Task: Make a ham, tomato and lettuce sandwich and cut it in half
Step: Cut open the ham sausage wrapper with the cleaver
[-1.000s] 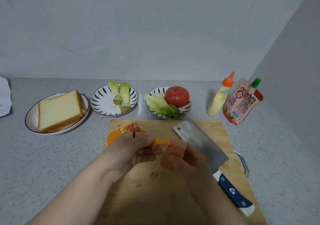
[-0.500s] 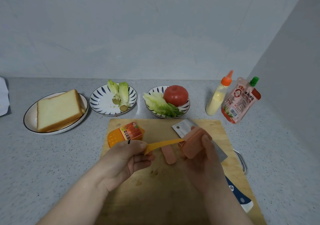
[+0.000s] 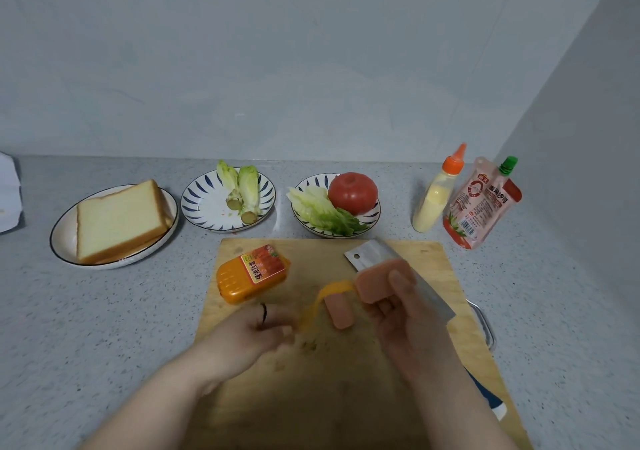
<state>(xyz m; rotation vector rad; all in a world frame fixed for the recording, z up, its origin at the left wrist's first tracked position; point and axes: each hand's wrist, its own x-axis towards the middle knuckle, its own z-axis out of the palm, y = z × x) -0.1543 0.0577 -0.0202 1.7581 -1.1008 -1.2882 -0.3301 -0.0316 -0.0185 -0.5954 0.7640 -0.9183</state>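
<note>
- A pink ham block is gripped in the right hand, thumb on its front face, and is held above the wooden cutting board.
- An orange wrapper strip is pinched by the left hand, which is closed and motion-blurred; the strip runs up to the ham block.
- A smaller piece of ham is seen lying on the board between the two hands.
- The orange ham package is lying at the board's far left corner.
- A cleaver is laid on the board, partly hidden behind the right hand.
- Beyond the board, bread on a plate, lettuce stumps, lettuce leaves beside a tomato, a squeeze bottle and a sauce pouch are lined up.
</note>
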